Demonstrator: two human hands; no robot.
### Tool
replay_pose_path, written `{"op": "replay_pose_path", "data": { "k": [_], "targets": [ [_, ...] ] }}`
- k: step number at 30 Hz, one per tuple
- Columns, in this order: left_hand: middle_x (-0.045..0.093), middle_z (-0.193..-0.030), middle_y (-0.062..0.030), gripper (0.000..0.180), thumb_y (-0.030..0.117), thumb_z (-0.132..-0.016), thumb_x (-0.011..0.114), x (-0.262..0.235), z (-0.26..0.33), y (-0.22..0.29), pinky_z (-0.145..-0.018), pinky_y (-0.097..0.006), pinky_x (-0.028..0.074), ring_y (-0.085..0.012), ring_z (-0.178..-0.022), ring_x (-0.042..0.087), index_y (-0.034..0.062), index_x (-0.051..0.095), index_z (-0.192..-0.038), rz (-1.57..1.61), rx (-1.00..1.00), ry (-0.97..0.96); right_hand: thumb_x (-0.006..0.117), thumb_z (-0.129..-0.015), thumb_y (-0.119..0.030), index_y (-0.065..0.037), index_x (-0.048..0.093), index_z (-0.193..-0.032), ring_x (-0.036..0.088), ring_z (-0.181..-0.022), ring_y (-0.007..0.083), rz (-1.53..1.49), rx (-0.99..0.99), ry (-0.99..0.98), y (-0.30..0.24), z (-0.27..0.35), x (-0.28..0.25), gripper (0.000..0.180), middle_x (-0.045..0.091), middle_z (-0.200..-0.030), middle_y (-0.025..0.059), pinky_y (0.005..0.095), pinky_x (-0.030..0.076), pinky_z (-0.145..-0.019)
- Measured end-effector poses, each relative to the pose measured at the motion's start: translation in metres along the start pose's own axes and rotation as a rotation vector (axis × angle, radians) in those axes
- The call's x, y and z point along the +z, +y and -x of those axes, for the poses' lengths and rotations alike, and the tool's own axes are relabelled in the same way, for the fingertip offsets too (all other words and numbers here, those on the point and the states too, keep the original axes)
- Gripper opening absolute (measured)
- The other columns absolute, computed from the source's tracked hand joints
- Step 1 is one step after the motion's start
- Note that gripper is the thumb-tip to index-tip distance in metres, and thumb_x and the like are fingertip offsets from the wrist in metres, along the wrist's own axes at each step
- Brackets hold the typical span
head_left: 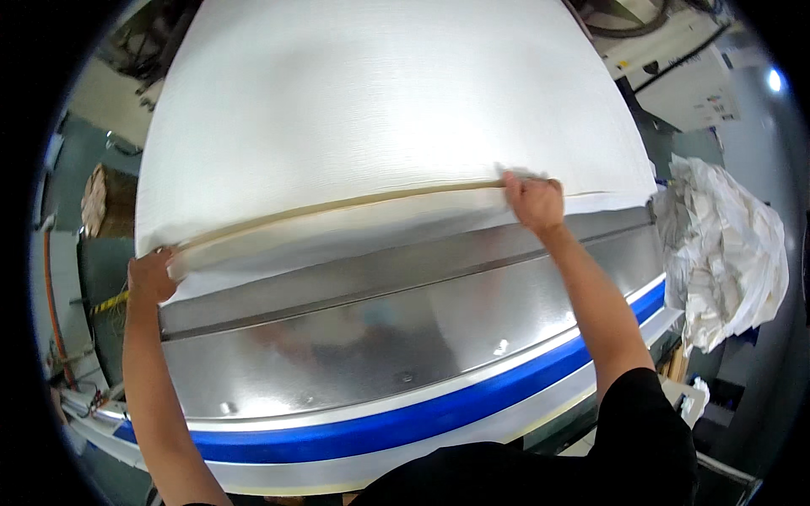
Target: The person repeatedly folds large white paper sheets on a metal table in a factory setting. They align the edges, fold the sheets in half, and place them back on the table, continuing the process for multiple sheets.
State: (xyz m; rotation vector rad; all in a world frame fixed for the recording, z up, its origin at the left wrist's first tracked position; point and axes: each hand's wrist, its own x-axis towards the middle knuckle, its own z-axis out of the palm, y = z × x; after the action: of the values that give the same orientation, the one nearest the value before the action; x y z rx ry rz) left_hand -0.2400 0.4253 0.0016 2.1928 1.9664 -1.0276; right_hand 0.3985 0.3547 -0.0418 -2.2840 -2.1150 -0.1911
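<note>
A broad white sheet [388, 101] with a faintly ribbed surface stretches away from me. Along its near edge runs a long, thin cream-coloured strip [337, 207], with a pale flap hanging below it; whether the strip is a separate bar or a folded edge, I cannot tell. My left hand [152, 274] is closed on this edge at its left end, fingers partly hidden. Well to the right and a little farther off, my right hand [537, 201] is closed over the same edge, knuckles up. Both arms reach out over a shiny metal plate [337, 363].
A blue band [380, 434] borders the metal plate on my side. Crumpled white sheeting [721, 253] is heaped at the right. At the left stands a brown roll [110, 202], near an orange tube [55, 291]. Light-coloured machine housing [688, 88] flanks the sheet at the far right.
</note>
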Motion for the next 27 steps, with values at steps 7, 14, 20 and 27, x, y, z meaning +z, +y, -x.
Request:
{"op": "replay_pose_path", "data": {
  "k": [7, 14, 20, 27],
  "targets": [
    [0.064, -0.098, -0.0142, 0.018, 0.016, -0.087, 0.054, 0.07, -0.054, -0.026, -0.084, -0.04, 0.047, -0.0285, -0.095, 0.061, 0.0075, 0.065, -0.099, -0.206, 0.006, 0.15, 0.025, -0.097, -0.049, -0.005, 0.071, -0.073, 0.064, -0.081, 0.0317, 0.111, 0.191, 0.006, 0.204, 0.002, 0.006, 0.068, 0.066, -0.071, 0.0162, 0.0451, 0.031, -0.104],
    [0.063, -0.101, -0.0201, 0.019, 0.005, -0.087, 0.047, 0.096, -0.056, -0.049, -0.081, -0.043, 0.047, -0.035, -0.093, 0.06, 0.0036, 0.062, -0.098, 0.127, -0.318, 0.177, 0.027, -0.098, -0.042, -0.004, 0.051, -0.124, 0.064, -0.095, 0.0301, 0.537, 0.077, -0.426, 0.382, 0.002, 0.039, 0.052, 0.067, -0.102, 0.0143, 0.051, 0.032, -0.104],
    [0.062, -0.099, -0.02, 0.022, 0.003, -0.088, 0.044, 0.109, -0.058, -0.098, -0.081, -0.044, 0.047, -0.0357, -0.093, 0.06, 0.0019, 0.056, -0.106, -0.054, -0.151, 0.202, 0.052, -0.084, -0.018, -0.004, 0.062, -0.11, 0.06, -0.098, 0.0363, -0.101, 0.363, -0.458, 0.468, 0.007, 0.04, 0.032, 0.063, -0.108, 0.018, 0.042, 0.046, -0.09],
    [0.064, -0.091, -0.0137, 0.009, 0.009, -0.087, 0.051, 0.07, -0.036, -0.152, -0.08, -0.041, 0.048, -0.0309, -0.089, 0.062, 0.0063, 0.059, -0.09, 0.497, -0.503, 0.304, 0.053, -0.084, -0.014, -0.005, 0.061, -0.099, 0.062, -0.099, 0.0296, 0.314, 0.245, -0.407, 0.441, 0.013, 0.057, 0.019, 0.065, -0.101, 0.0143, 0.0402, 0.05, -0.085]
  ]
}}
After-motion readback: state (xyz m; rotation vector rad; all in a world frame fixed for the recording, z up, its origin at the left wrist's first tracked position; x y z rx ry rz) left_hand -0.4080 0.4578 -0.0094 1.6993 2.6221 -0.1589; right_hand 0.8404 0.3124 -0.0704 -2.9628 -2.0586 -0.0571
